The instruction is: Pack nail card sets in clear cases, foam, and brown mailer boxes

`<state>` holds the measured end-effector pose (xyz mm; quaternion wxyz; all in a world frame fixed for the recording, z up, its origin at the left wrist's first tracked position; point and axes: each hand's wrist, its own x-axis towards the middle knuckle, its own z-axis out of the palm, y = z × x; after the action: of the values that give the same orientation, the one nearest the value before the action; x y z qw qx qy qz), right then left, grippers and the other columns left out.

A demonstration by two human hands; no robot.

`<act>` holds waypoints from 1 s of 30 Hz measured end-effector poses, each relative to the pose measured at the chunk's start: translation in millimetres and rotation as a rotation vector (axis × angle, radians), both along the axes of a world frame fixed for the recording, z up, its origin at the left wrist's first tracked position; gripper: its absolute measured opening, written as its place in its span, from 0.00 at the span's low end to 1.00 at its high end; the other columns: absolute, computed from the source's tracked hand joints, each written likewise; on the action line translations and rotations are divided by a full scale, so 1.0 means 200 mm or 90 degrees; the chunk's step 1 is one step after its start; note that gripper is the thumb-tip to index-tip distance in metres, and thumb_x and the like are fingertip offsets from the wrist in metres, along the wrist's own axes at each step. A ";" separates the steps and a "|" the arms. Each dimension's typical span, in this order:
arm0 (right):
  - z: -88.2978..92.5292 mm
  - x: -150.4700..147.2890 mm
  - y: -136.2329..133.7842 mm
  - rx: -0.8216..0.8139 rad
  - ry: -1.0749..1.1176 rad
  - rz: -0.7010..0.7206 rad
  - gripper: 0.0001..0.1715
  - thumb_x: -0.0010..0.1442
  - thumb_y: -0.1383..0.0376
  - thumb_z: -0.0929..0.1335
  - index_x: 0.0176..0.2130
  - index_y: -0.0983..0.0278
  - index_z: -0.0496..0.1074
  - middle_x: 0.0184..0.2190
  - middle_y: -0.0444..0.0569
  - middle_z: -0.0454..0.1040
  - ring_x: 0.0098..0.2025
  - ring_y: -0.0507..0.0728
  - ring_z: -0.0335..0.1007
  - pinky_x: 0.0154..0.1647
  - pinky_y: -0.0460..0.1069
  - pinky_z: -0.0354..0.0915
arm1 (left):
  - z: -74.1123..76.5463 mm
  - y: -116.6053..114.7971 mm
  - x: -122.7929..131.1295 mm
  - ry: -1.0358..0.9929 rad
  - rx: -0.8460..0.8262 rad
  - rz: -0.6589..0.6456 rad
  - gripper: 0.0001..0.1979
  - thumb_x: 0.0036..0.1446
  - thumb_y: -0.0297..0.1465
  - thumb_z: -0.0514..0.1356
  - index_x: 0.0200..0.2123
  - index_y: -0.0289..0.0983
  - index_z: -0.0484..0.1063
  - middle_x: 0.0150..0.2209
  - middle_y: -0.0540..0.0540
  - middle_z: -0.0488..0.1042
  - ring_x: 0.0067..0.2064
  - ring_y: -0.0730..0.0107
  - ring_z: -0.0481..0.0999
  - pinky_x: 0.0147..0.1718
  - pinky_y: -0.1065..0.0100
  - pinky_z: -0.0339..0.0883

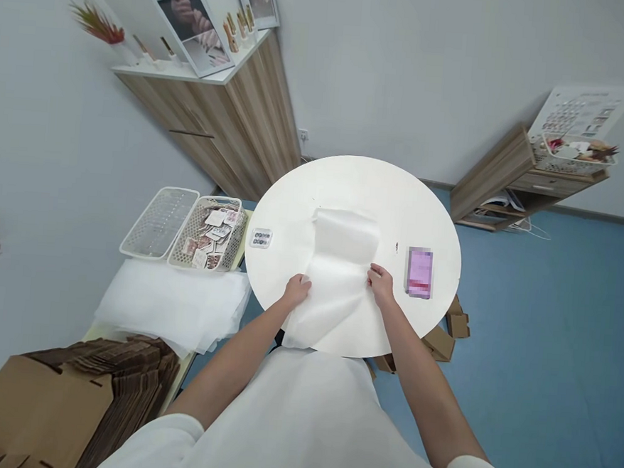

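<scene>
A thin, soft white sheet, perhaps packing foam, lies creased over the round white table and reaches its near edge. My left hand pinches its left edge between thumb and fingers. On the opposite side, my right hand grips the right edge a little farther up. To the right of that hand lies a pink-purple item, blurred in the picture. A small clear case with dark round pieces sits near the table's left rim.
Left of the table are a basket of small cards, a second white basket, a pile of white sheets and stacked flat cardboard boxes. Brown boxes lie on the floor at right. Wooden cabinets stand behind.
</scene>
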<state>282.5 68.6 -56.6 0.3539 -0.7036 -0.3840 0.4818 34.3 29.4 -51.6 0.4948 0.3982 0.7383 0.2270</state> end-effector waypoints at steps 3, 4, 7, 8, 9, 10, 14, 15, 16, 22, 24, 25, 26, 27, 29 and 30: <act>0.00 0.01 0.03 0.008 -0.007 -0.014 0.28 0.51 0.59 0.62 0.51 0.65 0.62 0.50 0.55 0.65 0.34 0.52 0.69 0.35 0.49 0.68 | 0.00 -0.01 -0.01 0.008 -0.004 -0.005 0.03 0.50 0.29 0.56 0.30 0.35 0.66 0.29 0.47 0.71 0.24 0.74 0.70 0.23 0.73 0.63; 0.00 0.01 0.02 0.011 -0.033 -0.004 0.29 0.51 0.58 0.62 0.52 0.65 0.61 0.50 0.56 0.64 0.37 0.53 0.69 0.38 0.50 0.67 | 0.00 -0.01 -0.01 0.011 -0.005 -0.005 0.03 0.51 0.29 0.56 0.29 0.35 0.66 0.29 0.48 0.71 0.23 0.75 0.70 0.23 0.73 0.63; 0.01 -0.02 -0.06 0.070 -0.173 0.058 0.32 0.51 0.57 0.63 0.54 0.66 0.58 0.52 0.58 0.62 0.47 0.58 0.64 0.47 0.55 0.62 | -0.01 -0.02 0.00 0.028 0.001 0.003 0.03 0.51 0.30 0.55 0.28 0.36 0.64 0.29 0.48 0.69 0.23 0.76 0.70 0.22 0.74 0.63; 0.03 -0.04 -0.10 0.107 -0.230 0.091 0.32 0.52 0.57 0.63 0.54 0.67 0.57 0.52 0.59 0.61 0.50 0.60 0.61 0.50 0.56 0.59 | -0.02 -0.01 0.00 0.035 0.005 0.006 0.04 0.52 0.30 0.55 0.28 0.36 0.64 0.29 0.49 0.69 0.23 0.76 0.70 0.22 0.74 0.63; 0.04 -0.06 -0.15 0.145 -0.283 0.145 0.32 0.52 0.58 0.63 0.54 0.67 0.57 0.53 0.59 0.60 0.53 0.61 0.58 0.53 0.58 0.56 | -0.02 0.00 0.02 0.041 0.009 0.009 0.04 0.52 0.30 0.55 0.28 0.36 0.63 0.29 0.49 0.69 0.23 0.76 0.70 0.22 0.74 0.63; 0.06 -0.09 -0.21 0.175 -0.324 0.212 0.31 0.53 0.59 0.62 0.54 0.67 0.57 0.53 0.59 0.60 0.55 0.62 0.55 0.54 0.59 0.54 | -0.03 0.01 0.03 0.046 0.014 0.010 0.04 0.52 0.31 0.55 0.27 0.36 0.63 0.29 0.49 0.69 0.24 0.76 0.70 0.23 0.74 0.63; 0.12 -0.18 -0.40 0.206 -0.453 0.460 0.32 0.53 0.58 0.63 0.56 0.62 0.56 0.60 0.56 0.50 0.61 0.64 0.43 0.56 0.61 0.48 | -0.03 0.09 0.09 0.069 0.026 0.015 0.04 0.53 0.31 0.53 0.28 0.37 0.62 0.29 0.50 0.68 0.24 0.76 0.70 0.25 0.73 0.62; 0.14 -0.19 -0.43 0.206 -0.472 0.505 0.32 0.52 0.58 0.64 0.56 0.61 0.56 0.62 0.55 0.46 0.62 0.65 0.40 0.56 0.61 0.47 | -0.03 0.11 0.10 0.076 0.028 0.018 0.04 0.54 0.31 0.53 0.28 0.37 0.62 0.30 0.50 0.68 0.24 0.75 0.70 0.25 0.73 0.62; 0.15 -0.20 -0.45 0.203 -0.485 0.534 0.33 0.52 0.57 0.64 0.56 0.60 0.56 0.63 0.55 0.43 0.63 0.66 0.37 0.56 0.62 0.46 | -0.03 0.13 0.10 0.084 0.028 0.022 0.04 0.55 0.31 0.52 0.29 0.38 0.62 0.30 0.49 0.68 0.24 0.75 0.70 0.26 0.72 0.63; 0.15 -0.16 -0.45 0.125 -0.511 0.515 0.40 0.53 0.52 0.63 0.60 0.60 0.46 0.64 0.56 0.36 0.64 0.65 0.33 0.55 0.60 0.47 | -0.01 0.16 0.11 0.143 0.032 -0.002 0.04 0.54 0.32 0.52 0.31 0.38 0.62 0.31 0.46 0.70 0.31 0.66 0.72 0.33 0.67 0.62; 0.12 -0.14 -0.44 0.105 -0.522 0.587 0.38 0.52 0.54 0.64 0.59 0.59 0.49 0.64 0.54 0.37 0.64 0.64 0.32 0.56 0.60 0.45 | -0.01 0.14 0.12 0.175 0.038 -0.030 0.05 0.53 0.33 0.53 0.34 0.38 0.63 0.33 0.44 0.71 0.37 0.62 0.72 0.36 0.65 0.62; 0.11 -0.13 -0.43 0.089 -0.529 0.615 0.37 0.52 0.55 0.64 0.59 0.59 0.50 0.64 0.54 0.38 0.64 0.64 0.32 0.57 0.60 0.43 | -0.01 0.12 0.12 0.185 0.043 -0.042 0.08 0.53 0.33 0.54 0.36 0.38 0.63 0.35 0.43 0.71 0.40 0.60 0.71 0.37 0.64 0.62; 0.10 -0.12 -0.43 0.071 -0.538 0.628 0.37 0.52 0.56 0.64 0.58 0.59 0.51 0.64 0.54 0.38 0.64 0.63 0.32 0.57 0.61 0.41 | 0.00 0.11 0.12 0.191 0.046 -0.051 0.11 0.53 0.33 0.54 0.40 0.38 0.62 0.38 0.41 0.71 0.42 0.59 0.71 0.38 0.64 0.62; 0.08 -0.12 -0.43 0.055 -0.548 0.629 0.36 0.52 0.56 0.64 0.58 0.60 0.51 0.64 0.54 0.39 0.64 0.63 0.32 0.57 0.61 0.40 | 0.00 0.09 0.12 0.194 0.051 -0.057 0.15 0.52 0.33 0.55 0.44 0.38 0.61 0.41 0.40 0.70 0.44 0.59 0.70 0.40 0.63 0.62; 0.06 -0.11 -0.44 0.040 -0.560 0.618 0.36 0.53 0.57 0.63 0.58 0.60 0.50 0.64 0.54 0.39 0.64 0.62 0.31 0.58 0.62 0.38 | 0.00 0.05 0.09 0.223 0.081 -0.071 0.22 0.52 0.32 0.55 0.51 0.37 0.56 0.47 0.39 0.67 0.49 0.58 0.67 0.44 0.61 0.61; 0.05 -0.11 -0.44 0.038 -0.561 0.615 0.36 0.53 0.57 0.63 0.58 0.60 0.50 0.64 0.54 0.38 0.64 0.62 0.31 0.58 0.62 0.37 | 0.01 0.02 0.08 0.251 0.110 -0.086 0.25 0.52 0.32 0.55 0.53 0.37 0.54 0.50 0.38 0.64 0.51 0.58 0.65 0.46 0.60 0.59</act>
<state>260.0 -18.9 -46.3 -0.0732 -0.5732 -0.7793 0.2424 49.7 33.6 -49.5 0.3188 0.5246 0.7701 0.1732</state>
